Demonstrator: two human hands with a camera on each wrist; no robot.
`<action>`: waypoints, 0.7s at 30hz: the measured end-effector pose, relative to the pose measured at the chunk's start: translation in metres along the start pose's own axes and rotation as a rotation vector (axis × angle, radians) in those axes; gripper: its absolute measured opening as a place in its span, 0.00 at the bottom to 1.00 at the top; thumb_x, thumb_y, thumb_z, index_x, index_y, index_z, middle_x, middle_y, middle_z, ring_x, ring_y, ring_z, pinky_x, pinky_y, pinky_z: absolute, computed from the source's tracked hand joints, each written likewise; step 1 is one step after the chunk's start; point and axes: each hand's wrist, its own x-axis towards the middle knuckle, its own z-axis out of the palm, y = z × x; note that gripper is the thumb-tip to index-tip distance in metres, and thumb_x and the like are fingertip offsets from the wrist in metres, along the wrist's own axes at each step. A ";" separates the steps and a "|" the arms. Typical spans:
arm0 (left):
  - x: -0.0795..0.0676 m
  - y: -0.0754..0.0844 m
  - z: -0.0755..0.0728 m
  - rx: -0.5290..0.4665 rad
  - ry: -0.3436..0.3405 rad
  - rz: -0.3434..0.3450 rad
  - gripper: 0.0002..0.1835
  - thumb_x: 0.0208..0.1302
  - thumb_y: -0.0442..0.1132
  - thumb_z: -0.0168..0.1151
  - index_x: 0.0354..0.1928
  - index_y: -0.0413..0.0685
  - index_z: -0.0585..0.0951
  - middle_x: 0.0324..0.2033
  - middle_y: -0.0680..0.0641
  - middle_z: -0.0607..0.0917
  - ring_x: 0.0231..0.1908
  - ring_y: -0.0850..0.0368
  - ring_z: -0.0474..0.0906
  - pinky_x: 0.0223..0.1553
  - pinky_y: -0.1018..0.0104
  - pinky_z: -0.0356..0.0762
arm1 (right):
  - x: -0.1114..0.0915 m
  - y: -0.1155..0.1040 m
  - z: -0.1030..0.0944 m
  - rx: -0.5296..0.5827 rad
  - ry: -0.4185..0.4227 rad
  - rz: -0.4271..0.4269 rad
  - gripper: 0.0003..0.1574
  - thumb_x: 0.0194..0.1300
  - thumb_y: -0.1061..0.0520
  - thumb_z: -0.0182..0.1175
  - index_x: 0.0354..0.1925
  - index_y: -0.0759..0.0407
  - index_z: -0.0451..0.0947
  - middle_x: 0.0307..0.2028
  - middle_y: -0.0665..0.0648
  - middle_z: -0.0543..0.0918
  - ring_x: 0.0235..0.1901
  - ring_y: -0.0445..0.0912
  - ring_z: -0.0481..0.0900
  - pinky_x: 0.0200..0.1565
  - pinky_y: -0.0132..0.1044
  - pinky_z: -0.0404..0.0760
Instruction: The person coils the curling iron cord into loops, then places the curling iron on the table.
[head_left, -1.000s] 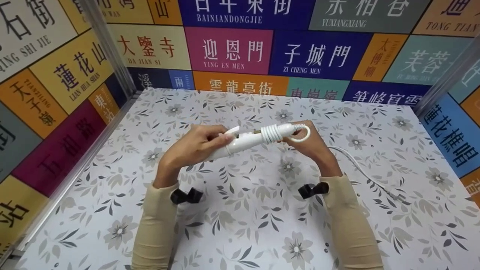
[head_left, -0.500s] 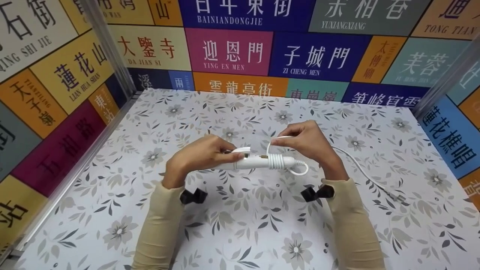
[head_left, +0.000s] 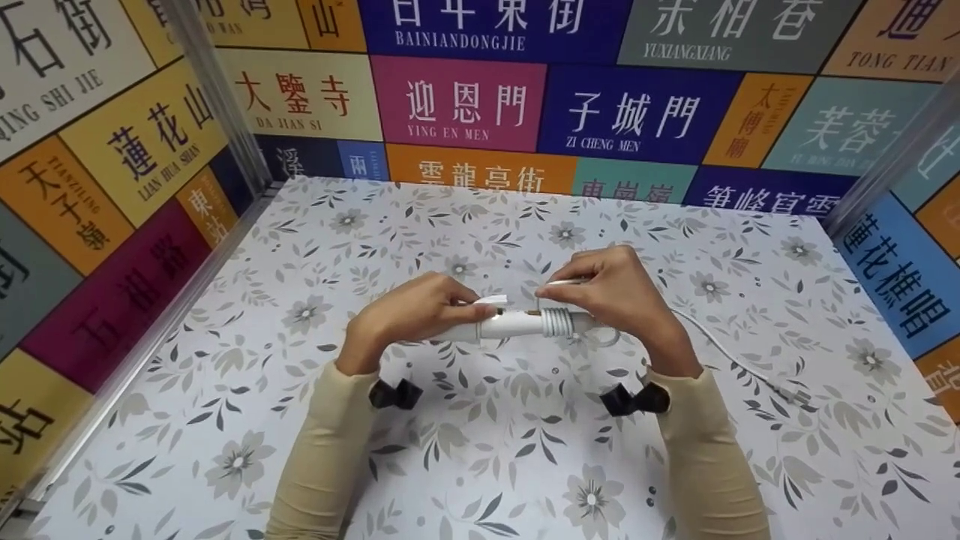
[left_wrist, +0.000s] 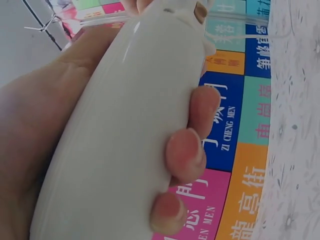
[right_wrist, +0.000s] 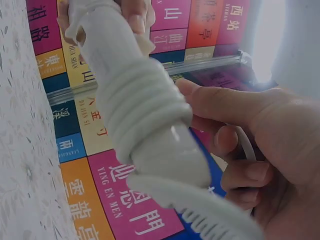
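My left hand [head_left: 420, 307] grips a white curling iron [head_left: 514, 325], held level above the table with its thumb by the raised lever [head_left: 491, 300]. Several left fingers [left_wrist: 185, 155] curl round the smooth white body in the left wrist view. The iron's white cord is wound in several turns [head_left: 556, 322] round the handle end. My right hand [head_left: 619, 289] pinches the cord just above these turns. In the right wrist view the ribbed cord sleeve [right_wrist: 205, 220] bends away from the handle's end, and cord passes through the curled right fingers [right_wrist: 240, 175].
Loose cord [head_left: 720, 345] trails from behind the right hand to a plug [head_left: 795, 394] on the right of the table. The table [head_left: 480, 450] has a floral cover. Walls with coloured sign panels [head_left: 461, 101] stand behind and at both sides.
My right hand has moved from behind the handle to above it, drawing cord over the turns. The iron has come lower and turned level. Left hand keeps its grip, slightly further right.
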 end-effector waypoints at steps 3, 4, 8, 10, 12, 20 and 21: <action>0.000 0.000 -0.001 0.019 0.044 -0.024 0.20 0.72 0.57 0.57 0.36 0.51 0.87 0.23 0.53 0.79 0.21 0.60 0.69 0.27 0.67 0.68 | -0.002 -0.006 0.000 -0.023 0.031 -0.014 0.05 0.55 0.53 0.76 0.31 0.51 0.91 0.27 0.52 0.89 0.23 0.42 0.80 0.26 0.29 0.75; 0.000 0.000 -0.002 0.026 0.060 -0.029 0.20 0.72 0.58 0.57 0.37 0.51 0.87 0.24 0.52 0.81 0.22 0.60 0.70 0.27 0.67 0.68 | -0.002 -0.007 0.001 -0.027 0.042 -0.025 0.05 0.56 0.52 0.76 0.32 0.52 0.91 0.28 0.53 0.89 0.23 0.42 0.79 0.26 0.29 0.75; -0.001 0.002 -0.002 0.044 0.129 -0.060 0.21 0.72 0.59 0.56 0.39 0.51 0.87 0.30 0.49 0.83 0.26 0.58 0.73 0.30 0.66 0.71 | -0.006 -0.013 0.004 -0.053 0.106 -0.114 0.06 0.60 0.52 0.73 0.34 0.53 0.91 0.29 0.53 0.89 0.22 0.41 0.78 0.26 0.27 0.73; -0.001 0.001 -0.002 0.045 0.167 -0.066 0.21 0.72 0.59 0.55 0.40 0.51 0.87 0.30 0.49 0.84 0.27 0.57 0.74 0.31 0.65 0.71 | -0.007 -0.016 0.007 -0.080 0.139 -0.152 0.06 0.62 0.53 0.71 0.36 0.53 0.91 0.29 0.52 0.89 0.22 0.39 0.77 0.26 0.27 0.73; -0.001 0.000 -0.001 0.045 0.207 -0.073 0.22 0.72 0.60 0.54 0.40 0.52 0.87 0.30 0.49 0.84 0.27 0.57 0.74 0.31 0.65 0.71 | -0.008 -0.019 0.010 -0.104 0.161 -0.176 0.07 0.64 0.54 0.69 0.37 0.55 0.91 0.27 0.51 0.88 0.21 0.39 0.74 0.25 0.27 0.70; -0.001 0.001 -0.001 0.043 0.351 -0.147 0.20 0.74 0.61 0.51 0.40 0.53 0.81 0.28 0.49 0.80 0.27 0.55 0.73 0.30 0.63 0.68 | -0.005 -0.019 0.015 -0.064 0.161 -0.189 0.12 0.72 0.56 0.61 0.36 0.59 0.89 0.21 0.51 0.78 0.18 0.40 0.66 0.23 0.29 0.63; 0.000 0.002 -0.001 0.043 0.366 -0.156 0.20 0.74 0.60 0.51 0.42 0.53 0.81 0.29 0.48 0.80 0.28 0.54 0.73 0.31 0.63 0.69 | -0.005 -0.019 0.015 -0.054 0.162 -0.189 0.12 0.72 0.56 0.61 0.35 0.58 0.89 0.21 0.51 0.78 0.18 0.40 0.66 0.23 0.29 0.63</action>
